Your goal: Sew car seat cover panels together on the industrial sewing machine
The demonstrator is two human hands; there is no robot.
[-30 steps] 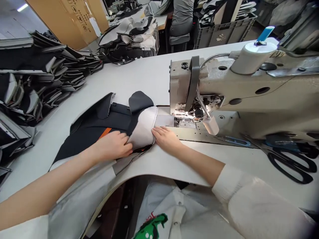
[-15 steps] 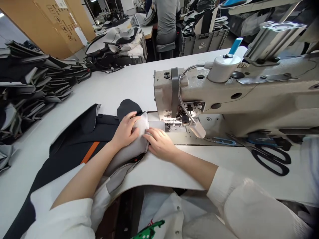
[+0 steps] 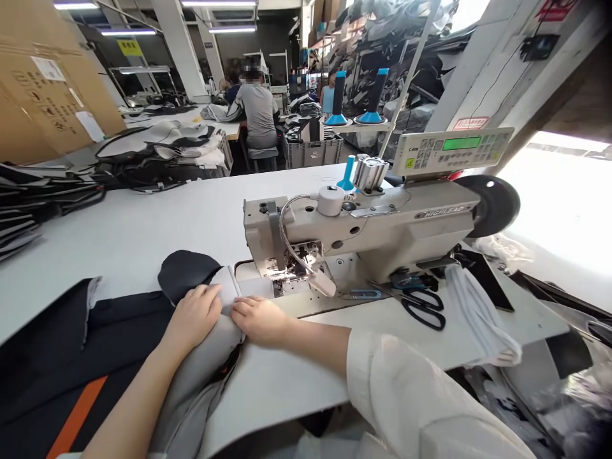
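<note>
A grey fabric piece, joined to black fabric with an orange stripe, lies on the white table left of the sewing machine. My left hand rests on top of the grey fabric, fingers bent and pressed on it. My right hand grips the fabric's right edge near a seam, fingertips close together. Behind my left hand a rounded black flap sticks out. The needle area is lit, a short way right of the fabric and apart from it.
Black-handled scissors and a folded white cloth lie right of the machine. Stacked dark pieces stand at the left, beside a cardboard box. A person in grey sits further back, near a grey crate.
The view has tilted up and turned right, showing the control panel and more of the room. Both hands stay on the grey fabric, with the fingers of my left hand now closer together.
</note>
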